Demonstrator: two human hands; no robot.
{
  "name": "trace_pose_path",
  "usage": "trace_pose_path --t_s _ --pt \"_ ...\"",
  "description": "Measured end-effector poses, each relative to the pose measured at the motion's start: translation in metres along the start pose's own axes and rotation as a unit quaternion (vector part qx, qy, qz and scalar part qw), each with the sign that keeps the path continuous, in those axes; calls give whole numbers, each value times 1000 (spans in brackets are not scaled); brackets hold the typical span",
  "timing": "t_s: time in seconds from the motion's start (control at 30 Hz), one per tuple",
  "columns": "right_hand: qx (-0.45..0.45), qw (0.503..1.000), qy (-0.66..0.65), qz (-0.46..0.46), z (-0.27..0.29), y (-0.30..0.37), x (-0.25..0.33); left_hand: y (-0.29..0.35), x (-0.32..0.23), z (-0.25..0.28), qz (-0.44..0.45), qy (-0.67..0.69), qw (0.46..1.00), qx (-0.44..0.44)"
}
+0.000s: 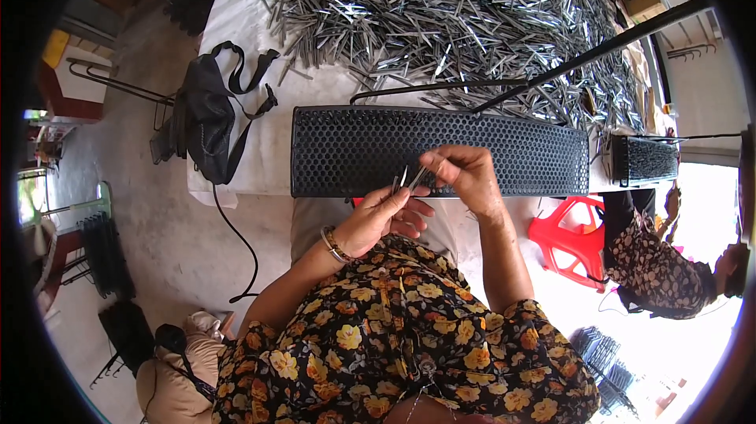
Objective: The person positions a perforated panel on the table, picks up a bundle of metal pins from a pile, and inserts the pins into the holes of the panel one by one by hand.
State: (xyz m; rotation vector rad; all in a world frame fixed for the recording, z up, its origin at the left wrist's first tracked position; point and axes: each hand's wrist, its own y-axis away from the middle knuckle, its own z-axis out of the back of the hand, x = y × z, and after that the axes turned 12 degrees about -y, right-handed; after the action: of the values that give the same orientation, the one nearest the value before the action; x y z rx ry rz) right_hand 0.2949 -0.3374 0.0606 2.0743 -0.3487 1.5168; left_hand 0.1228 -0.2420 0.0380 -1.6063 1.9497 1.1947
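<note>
My left hand (383, 219) is closed on a few thin, dark metal strips (403, 180) that stick up past its thumb. Close beside it, my right hand (466, 174) pinches the upper end of one strip between thumb and fingertips. Both hands are in front of a long black rack (346, 152) with rows of round holes, which lies along the near table edge. Behind the rack spreads a big heap of the same loose strips (441, 14). Fine detail of the strips between my fingers is too small to tell.
A black bag with straps (209, 121) lies at the table's left corner, a cord hanging from it. Black metal rods (598, 50) cross above the heap. To the right are a red plastic stool (571, 235), another perforated rack (646, 159) and a seated person (661, 266).
</note>
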Motion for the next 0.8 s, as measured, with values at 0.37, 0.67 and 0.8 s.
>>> trace_pose_path --t_s 0.37,0.67,0.8 --pt "-109 926 245 264 16 -41 -1 -1 9 -1 16 -4 1000 -3" --pt "-72 886 308 339 16 -44 -9 0 12 -1 20 0 1000 -7" --pt "-54 882 352 309 16 -44 -14 -1 15 -1 20 5 1000 -7"
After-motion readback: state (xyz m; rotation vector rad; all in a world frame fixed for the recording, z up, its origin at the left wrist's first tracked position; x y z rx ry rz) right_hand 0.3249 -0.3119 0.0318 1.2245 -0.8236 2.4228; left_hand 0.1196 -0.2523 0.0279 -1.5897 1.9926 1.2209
